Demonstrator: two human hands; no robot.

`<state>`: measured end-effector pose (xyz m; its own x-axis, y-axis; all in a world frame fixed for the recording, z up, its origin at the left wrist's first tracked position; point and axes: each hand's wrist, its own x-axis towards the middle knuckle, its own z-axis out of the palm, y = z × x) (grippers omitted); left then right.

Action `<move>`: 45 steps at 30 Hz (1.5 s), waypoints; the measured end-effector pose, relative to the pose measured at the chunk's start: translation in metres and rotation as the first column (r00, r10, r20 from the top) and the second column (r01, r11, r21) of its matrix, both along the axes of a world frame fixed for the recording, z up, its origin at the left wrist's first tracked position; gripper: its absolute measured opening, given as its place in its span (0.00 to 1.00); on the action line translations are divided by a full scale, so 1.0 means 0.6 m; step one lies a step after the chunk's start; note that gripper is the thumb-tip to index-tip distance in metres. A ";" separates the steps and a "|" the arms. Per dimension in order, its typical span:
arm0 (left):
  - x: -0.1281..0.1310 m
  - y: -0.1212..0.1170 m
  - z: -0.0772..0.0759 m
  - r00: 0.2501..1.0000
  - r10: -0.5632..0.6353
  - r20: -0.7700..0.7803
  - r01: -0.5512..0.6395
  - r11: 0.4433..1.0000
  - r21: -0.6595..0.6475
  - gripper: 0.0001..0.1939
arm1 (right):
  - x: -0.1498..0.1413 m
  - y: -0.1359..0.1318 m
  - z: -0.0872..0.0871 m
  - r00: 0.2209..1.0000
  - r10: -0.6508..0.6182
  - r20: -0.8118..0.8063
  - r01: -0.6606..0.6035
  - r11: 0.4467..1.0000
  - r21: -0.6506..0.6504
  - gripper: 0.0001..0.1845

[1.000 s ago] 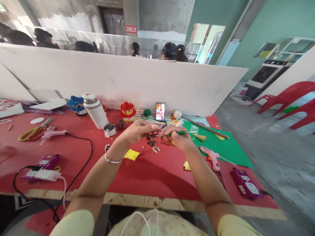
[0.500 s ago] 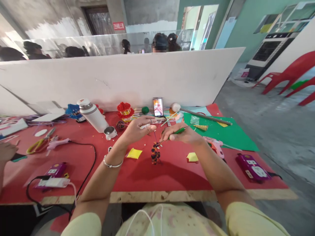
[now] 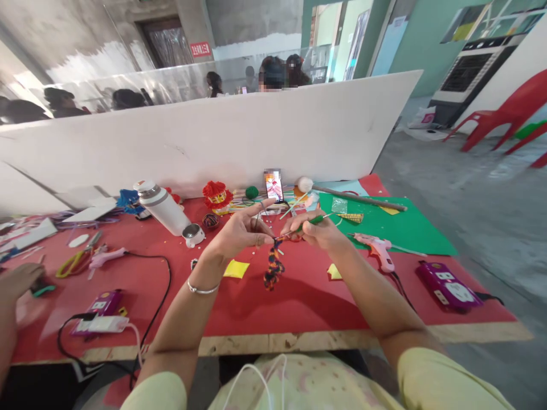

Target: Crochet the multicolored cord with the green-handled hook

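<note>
My right hand (image 3: 321, 229) is closed around a crochet hook with a green handle (image 3: 315, 220), its thin tip pointing left. Opposite it, my left hand (image 3: 243, 230) pinches the top of a crocheted strip (image 3: 274, 265) in dark, orange and red yarn. The strip hangs curled over the red table covering, and the hook's tip meets its upper end between my hands. Yarn runs over my raised left index finger. Behind my hands lies a small multicoloured yarn ball (image 3: 210, 221). A phone (image 3: 273, 185) with a lit screen leans against the white board.
A white thermos (image 3: 163, 208) and its steel cup (image 3: 193, 234) stand left. Pink glue guns (image 3: 379, 250) and purple power strips (image 3: 448, 286) lie on both sides. Yellow-handled scissors (image 3: 73, 263) lie left. Another person's hand (image 3: 19, 280) is at the far left. A white board (image 3: 256, 136) rises behind.
The crocheted strip, bunched by my hands a second ago, now hangs below them. My left fingers have come down to its top, near the hook. The view has shifted somewhat.
</note>
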<state>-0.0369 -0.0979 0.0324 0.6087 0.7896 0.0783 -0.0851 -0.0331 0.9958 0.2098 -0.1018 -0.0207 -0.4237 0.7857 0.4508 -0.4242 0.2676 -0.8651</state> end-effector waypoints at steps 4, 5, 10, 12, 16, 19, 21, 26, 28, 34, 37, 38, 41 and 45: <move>0.022 -0.007 -0.013 0.991 0.108 0.075 -0.109 0.994 0.012 0.57 | -0.043 -0.002 -0.037 0.979 -0.146 -0.145 0.142 0.989 -0.038 0.24; 0.027 -0.009 -0.016 0.985 0.153 0.077 -0.155 0.988 0.023 0.56 | -0.052 -0.005 -0.040 0.964 -0.222 -0.149 0.226 0.974 0.008 0.23; 0.040 -0.015 -0.024 0.915 0.396 0.074 -0.403 0.898 0.177 0.53 | -0.063 -0.025 -0.032 0.802 -0.596 -0.042 0.569 0.740 0.360 0.11; 0.043 -0.017 -0.026 0.897 0.428 0.109 -0.441 0.879 0.182 0.54 | -0.063 -0.032 -0.029 0.733 -0.677 -0.065 0.623 0.631 0.463 0.11; 0.051 -0.023 -0.031 0.898 0.401 0.180 -0.418 0.906 0.064 0.57 | -0.071 -0.037 -0.031 0.650 -0.748 -0.130 0.651 0.461 0.604 0.12; 0.054 -0.026 -0.033 0.863 0.453 0.223 -0.479 0.874 0.081 0.58 | -0.076 -0.037 -0.030 0.588 -0.795 -0.147 0.669 0.377 0.641 0.12; 0.051 -0.027 -0.032 0.866 0.446 0.224 -0.475 0.875 0.093 0.58 | -0.074 -0.035 -0.025 0.603 -0.777 -0.179 0.662 0.362 0.656 0.13; 0.045 -0.027 -0.028 0.872 0.459 0.169 -0.485 0.857 0.174 0.56 | -0.065 -0.026 -0.005 0.680 -0.732 -0.034 0.522 0.451 0.724 0.12; 0.051 -0.032 -0.027 0.813 0.552 0.186 -0.582 0.770 0.262 0.54 | -0.069 -0.025 -0.002 0.587 -0.807 -0.071 0.568 0.348 0.746 0.13; 0.064 -0.043 -0.019 0.774 0.510 0.375 -0.545 0.838 -0.014 0.57 | -0.097 -0.026 -0.014 0.492 -0.835 -0.247 0.697 0.207 0.686 0.15; 0.046 -0.038 -0.015 0.851 0.351 0.391 -0.309 0.936 -0.168 0.59 | -0.093 -0.019 -0.008 0.618 -0.743 -0.258 0.681 0.341 0.648 0.13; 0.038 -0.035 -0.014 0.870 0.300 0.392 -0.245 0.952 -0.185 0.59 | -0.087 -0.015 -0.004 0.677 -0.695 -0.243 0.646 0.403 0.648 0.14; 0.015 -0.027 -0.010 0.915 0.201 0.351 -0.150 0.975 -0.166 0.57 | -0.060 -0.004 0.012 0.833 -0.533 -0.153 0.476 0.547 0.689 0.15; 0.006 -0.020 -0.001 0.946 0.203 0.253 -0.180 0.977 -0.112 0.54 | -0.032 0.002 0.028 0.896 -0.443 -0.042 0.331 0.601 0.728 0.16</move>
<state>-0.0334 -0.1101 0.0316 0.4129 0.8998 0.1410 -0.3433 0.0104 0.9392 0.1909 -0.1005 -0.0038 -0.2530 0.3595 0.8982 -0.0348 0.9244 -0.3798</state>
